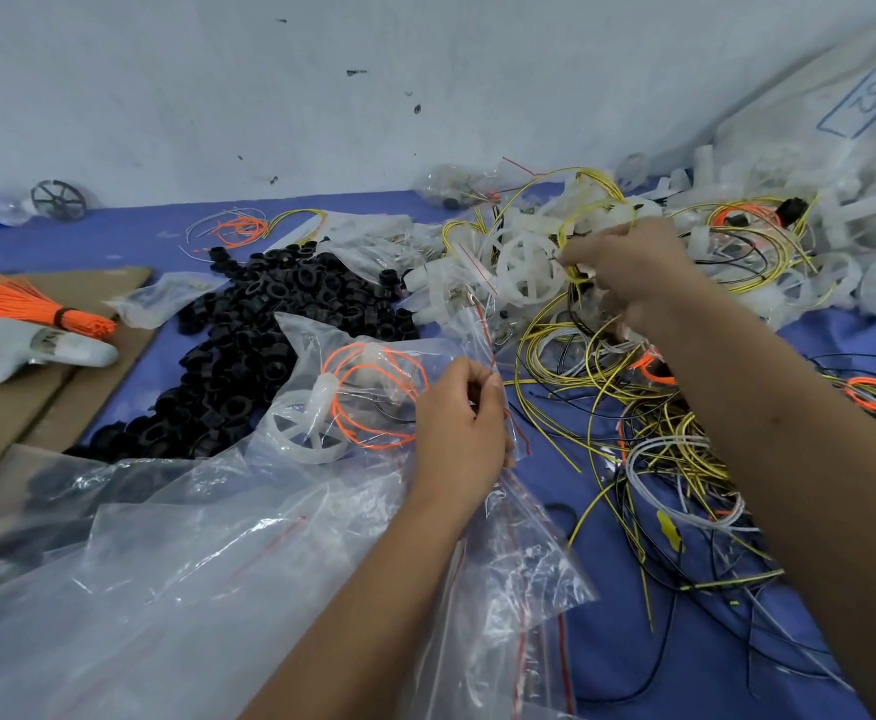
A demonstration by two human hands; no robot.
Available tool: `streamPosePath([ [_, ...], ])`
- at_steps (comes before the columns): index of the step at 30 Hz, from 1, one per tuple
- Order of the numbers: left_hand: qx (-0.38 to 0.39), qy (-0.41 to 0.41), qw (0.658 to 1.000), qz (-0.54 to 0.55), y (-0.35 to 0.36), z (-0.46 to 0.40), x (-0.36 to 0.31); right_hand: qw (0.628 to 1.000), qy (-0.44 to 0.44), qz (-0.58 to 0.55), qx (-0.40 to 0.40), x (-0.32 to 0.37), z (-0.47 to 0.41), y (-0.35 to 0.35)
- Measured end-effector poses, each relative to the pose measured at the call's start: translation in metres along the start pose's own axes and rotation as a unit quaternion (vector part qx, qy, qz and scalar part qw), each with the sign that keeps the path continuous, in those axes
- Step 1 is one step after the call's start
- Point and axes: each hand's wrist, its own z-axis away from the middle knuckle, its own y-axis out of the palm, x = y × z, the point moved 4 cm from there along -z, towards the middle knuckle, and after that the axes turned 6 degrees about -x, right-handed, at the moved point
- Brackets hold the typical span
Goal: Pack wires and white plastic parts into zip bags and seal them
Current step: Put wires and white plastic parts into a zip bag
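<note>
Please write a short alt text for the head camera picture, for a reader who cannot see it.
Over a blue cloth, the left hand pinches a clear zip bag while the right hand pulls yellow wires from a tangle among white plastic wheels. A pile of black rings lies to the left.

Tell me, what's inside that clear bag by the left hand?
Inside the zip bag show a white plastic wheel and looped orange wire. The left hand covers the bag's right edge, hiding anything there.
</note>
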Motion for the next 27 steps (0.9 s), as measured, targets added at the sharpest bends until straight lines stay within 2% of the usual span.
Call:
streamPosePath([
  [2,0.0,0.001,1.0,0.001,0.0,0.0,-0.001,0.99,0.04,-0.122,0.057,0.003,0.005,-0.003],
  [4,-0.002,0.004,1.0,0.0,0.0,0.001,-0.001,0.971,0.035,-0.202,0.123,0.013,0.015,-0.006],
  [8,-0.018,0.012,1.0,-0.009,-0.002,-0.001,-0.002,0.95,-0.044,-0.248,0.184,0.031,0.04,-0.011],
  [10,-0.035,0.024,0.999,-0.023,-0.004,-0.002,-0.005,0.961,-0.063,-0.203,0.176,0.024,0.049,-0.011],
  [13,-0.076,0.05,0.995,-0.038,-0.009,-0.001,-0.011,0.98,-0.056,-0.065,0.18,-0.006,0.063,-0.008],
  [17,-0.163,0.157,0.971,-0.081,-0.021,0.003,-0.027,0.977,-0.05,0.034,0.203,-0.041,0.078,-0.005],
  [20,-0.183,0.229,0.949,-0.119,-0.022,0.005,-0.034,0.973,-0.063,0.101,0.197,-0.049,0.084,0.0],
  [22,-0.171,0.252,0.944,-0.128,-0.02,0.007,-0.036,0.968,-0.059,0.112,0.217,-0.047,0.089,0.006],
  [27,-0.147,0.304,0.927,-0.164,-0.018,0.011,-0.043,0.932,-0.05,0.088,0.348,-0.038,0.104,0.032],
])
